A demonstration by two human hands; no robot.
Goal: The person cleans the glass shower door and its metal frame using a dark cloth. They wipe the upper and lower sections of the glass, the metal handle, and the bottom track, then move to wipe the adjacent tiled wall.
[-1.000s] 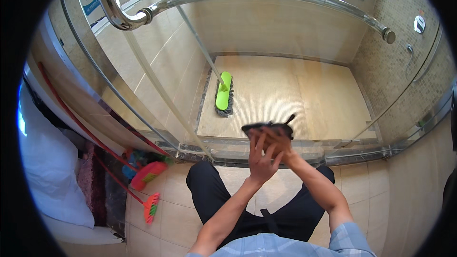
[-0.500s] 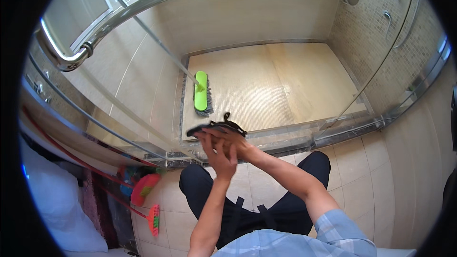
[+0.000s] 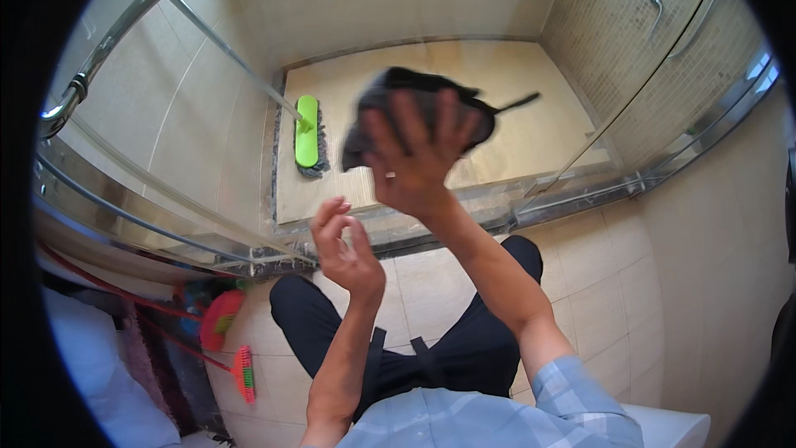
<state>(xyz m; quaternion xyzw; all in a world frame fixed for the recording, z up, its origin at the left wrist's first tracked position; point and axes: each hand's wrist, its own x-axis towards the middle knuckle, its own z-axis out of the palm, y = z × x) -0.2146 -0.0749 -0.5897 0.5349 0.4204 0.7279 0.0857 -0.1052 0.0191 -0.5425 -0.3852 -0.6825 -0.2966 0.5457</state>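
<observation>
The right hand (image 3: 417, 172) is at 12 o'clock with its fingers spread over a dark cloth (image 3: 424, 83), in front of the shower floor (image 3: 531, 83); blur makes it impossible to tell whether they grip it. The left hand (image 3: 344, 255), at the right's 7 o'clock, is empty, fingers curled and clear of the cloth. A green mop head (image 3: 307, 137) rests at the cloth's 9 o'clock
</observation>
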